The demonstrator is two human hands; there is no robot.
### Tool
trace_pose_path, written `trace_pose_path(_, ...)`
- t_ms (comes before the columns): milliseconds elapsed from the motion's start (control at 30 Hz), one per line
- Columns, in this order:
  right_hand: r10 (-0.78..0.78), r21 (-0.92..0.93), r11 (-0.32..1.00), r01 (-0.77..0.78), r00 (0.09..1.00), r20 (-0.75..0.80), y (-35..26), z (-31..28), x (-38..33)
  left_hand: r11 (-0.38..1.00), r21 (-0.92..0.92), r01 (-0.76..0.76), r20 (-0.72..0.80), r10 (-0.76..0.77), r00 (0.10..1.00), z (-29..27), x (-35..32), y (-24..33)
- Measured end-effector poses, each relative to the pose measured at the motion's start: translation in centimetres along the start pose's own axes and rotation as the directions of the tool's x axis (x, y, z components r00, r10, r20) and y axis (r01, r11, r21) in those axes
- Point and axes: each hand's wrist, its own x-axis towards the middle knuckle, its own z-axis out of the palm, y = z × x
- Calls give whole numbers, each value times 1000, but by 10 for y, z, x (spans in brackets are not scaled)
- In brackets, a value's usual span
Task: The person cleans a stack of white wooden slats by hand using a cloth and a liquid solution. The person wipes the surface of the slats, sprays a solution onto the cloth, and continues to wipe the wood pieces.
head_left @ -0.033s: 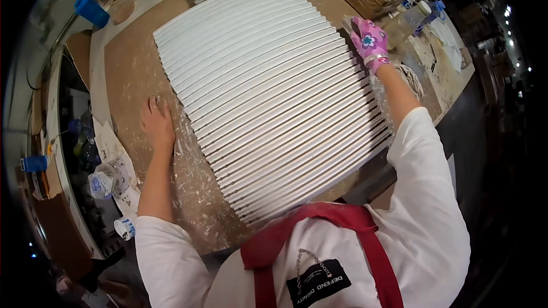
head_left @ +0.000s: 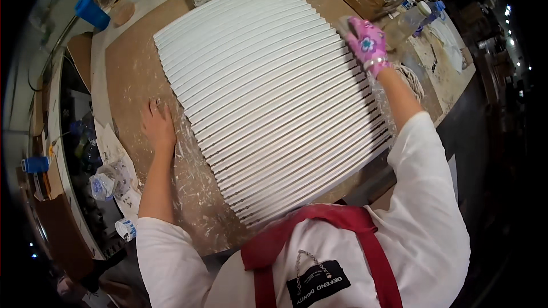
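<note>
white slats (head_left: 268, 98) in parallel rows

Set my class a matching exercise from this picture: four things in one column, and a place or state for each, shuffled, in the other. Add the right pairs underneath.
Things
1. Left hand
2. Right hand
3. White slats
4. Red straps

Places and states
A. Side by side across the middle of the picture
B. Gloved in pink with a flower pattern
C. Reaching down to the picture's lower edge
D. Ungloved, palm down on the brown board

Right pairs: 1-D, 2-B, 3-A, 4-C
</note>
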Motion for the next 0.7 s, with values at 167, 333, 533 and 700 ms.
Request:
trace_pose_path(167,-95,70,993,91,995,42,-6,9,-17,1000,4,18,89,-18,996,-5,3,-13)
trace_pose_path(333,-71,190,979,74,997,-23,-39,-8,16,985,165,52,144,-76,987,-12,48,-20)
trace_pose_path(533,-651,406,711,574,756,70,-313,1,13,992,63,112,-57,-108,992,26,48,-13)
trace_pose_path(700,-542,191,840,508,802,249,-281,5,25,992,17,127,-49,-126,991,16,44,-6)
